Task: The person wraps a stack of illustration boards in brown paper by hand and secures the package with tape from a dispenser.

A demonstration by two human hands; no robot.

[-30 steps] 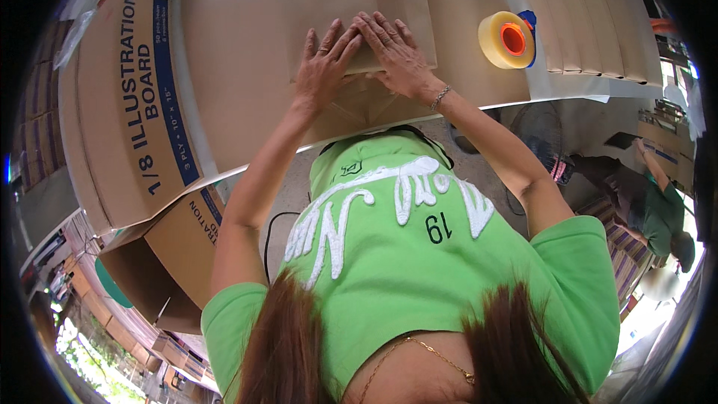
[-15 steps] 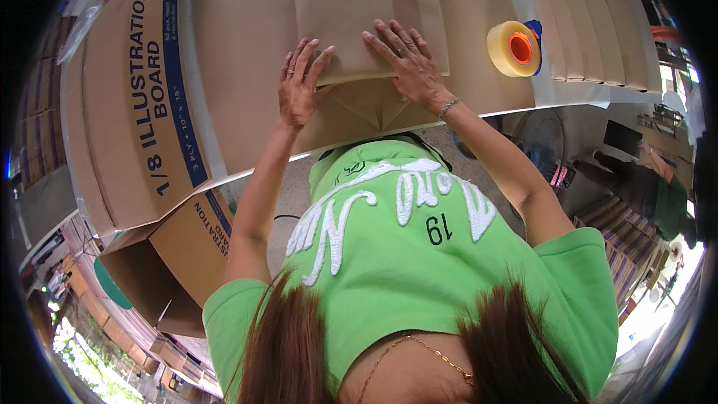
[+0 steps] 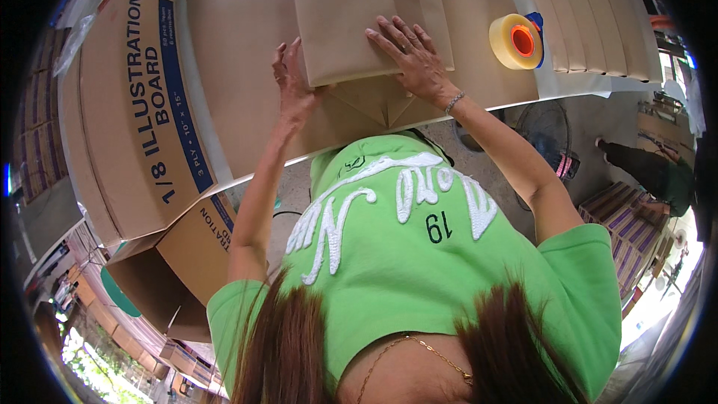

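A flat-topped parcel in brown wrapping paper (image 3: pixel 340 22) lies on the table in front of me. Its near end shows paper folded to a point (image 3: pixel 374 97). My right hand (image 3: pixel 413 58) rests on the parcel's top near the front edge, fingers stretched out. At the parcel's front left corner is my left hand (image 3: pixel 294 84), its fingers raised and apart along the side, with the thumb by the near edge. Neither hand holds anything. To the right of the parcel lies a roll of clear tape (image 3: pixel 505 46) with an orange core on a blue dispenser.
Brown wrapped packs (image 3: pixel 598 22) stand in a row at the table's right. A large printed carton (image 3: pixel 112 120) is on the left, with an open carton (image 3: pixel 168 273) below it. On the floor at right stand a fan (image 3: pixel 544 131) and stacked bundles (image 3: pixel 624 213); another person (image 3: pixel 647 172) is beyond.
My left hand has slid off the parcel's top to its left side, and its fingers have lifted. My right hand stays on top. The other person at the right has shifted position.
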